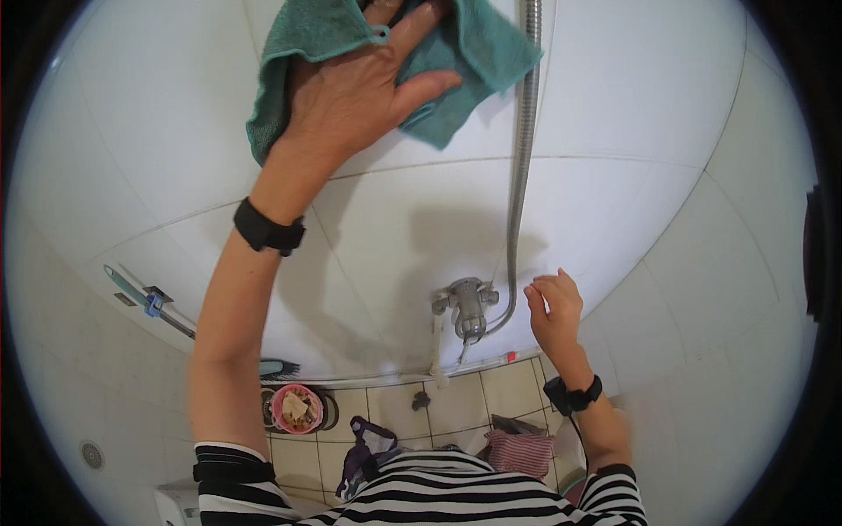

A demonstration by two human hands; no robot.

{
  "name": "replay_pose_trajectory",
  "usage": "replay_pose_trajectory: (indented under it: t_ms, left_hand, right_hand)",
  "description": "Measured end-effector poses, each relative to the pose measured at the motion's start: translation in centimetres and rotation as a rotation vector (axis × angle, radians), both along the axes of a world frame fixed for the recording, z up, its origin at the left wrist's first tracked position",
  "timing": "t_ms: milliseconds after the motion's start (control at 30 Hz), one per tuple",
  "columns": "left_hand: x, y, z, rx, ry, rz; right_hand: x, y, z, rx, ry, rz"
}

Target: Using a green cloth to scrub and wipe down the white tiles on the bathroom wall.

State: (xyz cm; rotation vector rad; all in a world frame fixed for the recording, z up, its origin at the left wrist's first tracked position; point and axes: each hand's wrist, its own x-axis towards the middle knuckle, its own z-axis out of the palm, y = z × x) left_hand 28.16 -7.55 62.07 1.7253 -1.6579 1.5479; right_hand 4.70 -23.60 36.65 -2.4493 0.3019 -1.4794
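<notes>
My left hand (348, 98) is spread on a green microfibre cloth (493, 52) against the white tiled wall (408, 177). Folds of the cloth hide some of its fingers. To the right of the cloth hangs a metal shower hose (523, 131), which curves down to a chrome mixer tap (469, 306) on the wall. My right hand (558, 306) is raised to the right of the tap, its fingers loosely bent and nothing visible in them. Both wrists wear black bands.
A long-handled brush (125, 286) leans in a blue wall clip at left. Below are a pink bin (297, 409) with waste, a dark clump (421, 400) on the tiled floor, a purple cloth item (368, 444) and a red-striped cloth (520, 452). A round drain (92, 454) shows lower left.
</notes>
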Motion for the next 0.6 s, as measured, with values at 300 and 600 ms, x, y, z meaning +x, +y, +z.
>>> replay_pose_trajectory:
  t_ms: [300,600]
  left_hand:
    - [0.0,1.3,-2.9,0.084,-0.060,-0.150]
    - [9.4,13.0,11.5,-0.479,0.137,0.196]
  right_hand:
    - [2.5,2.9,3.3,-0.132,-0.095,0.082]
    - [3.4,7.1,7.6,-0.129,-0.013,-0.064]
